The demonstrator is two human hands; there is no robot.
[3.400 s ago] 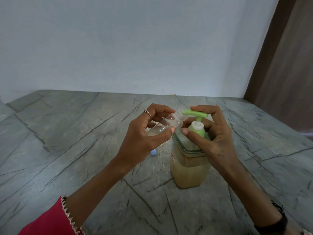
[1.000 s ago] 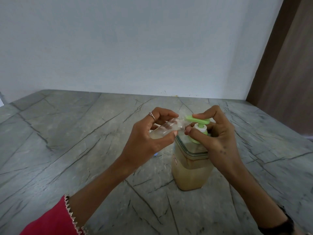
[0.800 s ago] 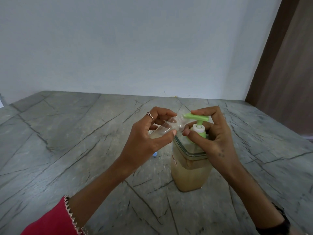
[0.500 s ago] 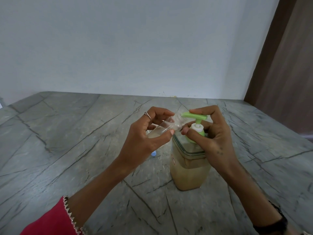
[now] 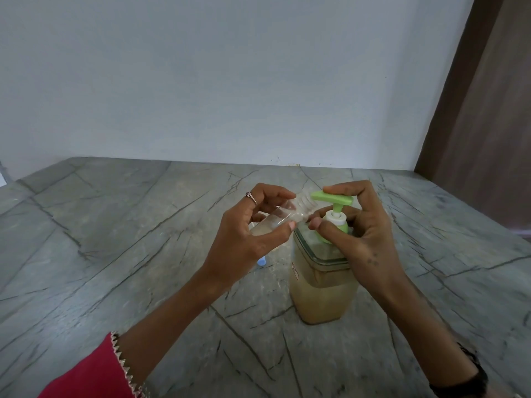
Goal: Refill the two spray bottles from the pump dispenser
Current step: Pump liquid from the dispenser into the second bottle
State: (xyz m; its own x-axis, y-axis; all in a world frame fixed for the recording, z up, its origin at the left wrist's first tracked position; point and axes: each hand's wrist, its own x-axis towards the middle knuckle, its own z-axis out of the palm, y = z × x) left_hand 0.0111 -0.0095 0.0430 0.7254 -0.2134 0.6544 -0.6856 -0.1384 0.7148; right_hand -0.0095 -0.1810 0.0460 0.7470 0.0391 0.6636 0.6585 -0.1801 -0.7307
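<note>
A square clear pump dispenser (image 5: 321,294), holding beige liquid, stands on the counter at centre right. Its green pump head (image 5: 333,197) is raised. My right hand (image 5: 359,234) curls around the pump, fingers over the green head and thumb by the white collar. My left hand (image 5: 244,237) grips a small clear spray bottle (image 5: 280,219), capless and tilted, its threaded neck right under the green spout. A little pale liquid lies in the bottle's lower part. The second spray bottle is not visible.
A small blue piece (image 5: 261,262) shows on the grey marble counter (image 5: 115,254) just below my left hand, mostly hidden by it. A pale wall runs along the counter's back, and a brown door or panel (image 5: 488,110) stands at the right.
The pump head went down about a second ago and has come back up. The bottle stays held at the spout, and both hands keep their grips.
</note>
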